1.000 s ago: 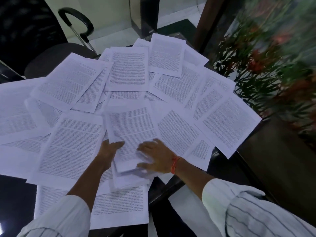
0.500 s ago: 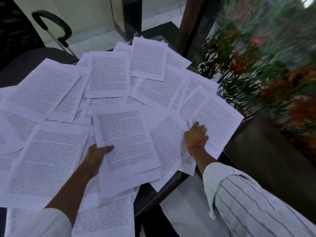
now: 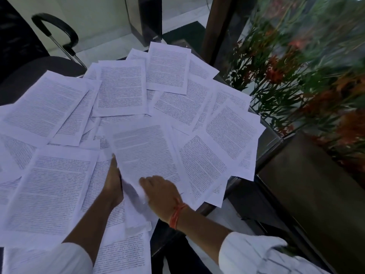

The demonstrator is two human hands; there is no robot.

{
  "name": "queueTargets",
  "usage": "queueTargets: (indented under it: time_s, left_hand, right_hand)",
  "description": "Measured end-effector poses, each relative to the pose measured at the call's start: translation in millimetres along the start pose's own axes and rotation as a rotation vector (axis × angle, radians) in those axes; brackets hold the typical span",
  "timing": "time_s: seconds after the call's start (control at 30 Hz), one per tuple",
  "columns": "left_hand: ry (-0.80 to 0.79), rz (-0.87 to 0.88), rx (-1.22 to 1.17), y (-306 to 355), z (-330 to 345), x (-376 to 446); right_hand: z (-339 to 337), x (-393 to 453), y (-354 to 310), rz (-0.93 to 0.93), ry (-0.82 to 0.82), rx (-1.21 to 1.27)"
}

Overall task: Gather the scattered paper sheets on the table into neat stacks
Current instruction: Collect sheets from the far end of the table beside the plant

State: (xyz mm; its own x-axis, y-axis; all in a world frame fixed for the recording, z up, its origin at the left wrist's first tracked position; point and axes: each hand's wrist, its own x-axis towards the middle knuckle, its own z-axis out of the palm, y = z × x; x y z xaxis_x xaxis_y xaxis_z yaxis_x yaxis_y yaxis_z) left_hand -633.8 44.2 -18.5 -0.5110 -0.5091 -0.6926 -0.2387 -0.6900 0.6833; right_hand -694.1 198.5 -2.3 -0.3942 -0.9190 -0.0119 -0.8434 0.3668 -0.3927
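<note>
Head view: printed paper sheets (image 3: 65,190) lie fanned and overlapping over nearly all of the dark table (image 3: 270,139), several hanging past its right and near edges. Your left hand (image 3: 113,182) stands on edge against the left side of the central sheet (image 3: 146,153), fingers straight and held together, tips tucked under that sheet's border. Your right hand (image 3: 160,192) sits at the same sheet's lower edge, knuckles up, fingers curled down onto the paper where it bulges and wrinkles; whether they pinch it or only press, you cannot tell. An orange thread band (image 3: 176,215) circles your right wrist, and striped white sleeves (image 3: 256,256) cover both forearms. Beyond the table: a black chair (image 3: 37,68) at upper left, a planter with red-flowered greenery (image 3: 308,80) at right, blurred.
</note>
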Motion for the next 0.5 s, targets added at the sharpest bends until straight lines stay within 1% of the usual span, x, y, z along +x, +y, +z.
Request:
queueTargets:
  time_s: [0.07,0.13,0.17,0.2,0.23,0.27,0.3,0.33,0.37,0.4,0.47,0.5]
  left_hand:
    - [-0.063,0.014,-0.068,2.3,-1.2,-1.1]
    - [-0.016,-0.01,-0.019,-1.0,0.5,-0.8]
    - [0.028,-0.021,0.047,-4.4,1.7,1.6]
    - [0.099,-0.017,0.124,-7.4,0.6,5.1]
    - [0.15,-0.007,0.187,-9.8,-1.9,9.4]
    - [0.178,-0.009,0.221,-10.1,-4.1,12.3]
    - [0.188,-0.017,0.205,-9.1,-5.9,14.1]
    - [0.201,-0.016,0.187,-6.1,-7.6,14.6]
    - [0.222,-0.008,0.17,-2.4,-9.2,14.0]
    - [0.247,-0.003,0.155,1.0,-11.1,14.1]
    - [0.278,0.008,0.115,5.5,-15.9,14.8]
    - [0.284,0.012,0.099,7.0,-18.2,14.1]
  right_hand:
    - [1.4,2.7,3.0,-0.021,-0.212,0.03]
    - [-7.7,6.2,13.7,0.017,-0.425,0.233]
    - [-16.1,9.4,22.2,0.06,-0.486,0.367]
    - [-25.5,12.7,33.4,0.112,-0.478,0.484]
    - [-32.6,18.4,50.3,0.182,-0.377,0.549]
    - [-39.7,25.7,71.0,0.276,-0.216,0.529]
    - [-46.4,33.8,95.5,0.383,-0.079,0.426]
    - [-52.7,41.4,122.8,0.496,-0.008,0.267]
    - [-59.6,48.5,148.6,0.605,-0.017,0.113]
    - [-65.9,53.8,170.4,0.699,-0.083,0.0]
    - [-72.7,61.2,202.3,0.815,-0.249,-0.067]
    - [-73.7,64.1,211.9,0.839,-0.295,-0.056]
